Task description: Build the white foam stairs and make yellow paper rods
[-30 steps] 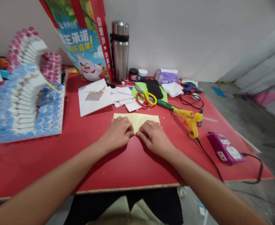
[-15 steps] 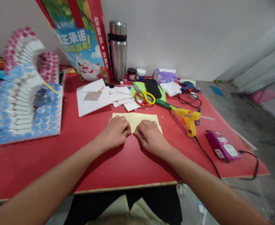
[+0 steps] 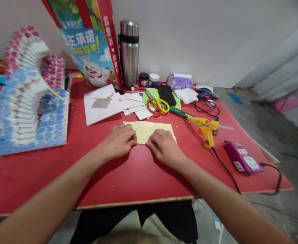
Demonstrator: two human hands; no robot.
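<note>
A pale yellow sheet of paper (image 3: 143, 130) lies on the red table (image 3: 128, 179) in front of me, its near edge between my hands. My left hand (image 3: 123, 140) is closed with fingertips pinching the near left part of that edge. On the right side of the sheet, my right hand (image 3: 164, 145) has its fingers curled, thumb and fingertips pressed on the same near edge. The hands are a short gap apart, and the paper's outer corners are partly covered by them.
Scissors (image 3: 158, 105) and white card pieces (image 3: 102, 110) lie beyond the paper. To the right are a yellow glue gun (image 3: 205, 128) with a trailing cord and a purple power strip (image 3: 242, 157). A blue-and-pink paper model (image 3: 29, 115) stands left; a steel flask (image 3: 129, 56) stands behind.
My left hand has slid left along the paper's near edge, widening the gap between my hands. The right hand stays nearly in place.
</note>
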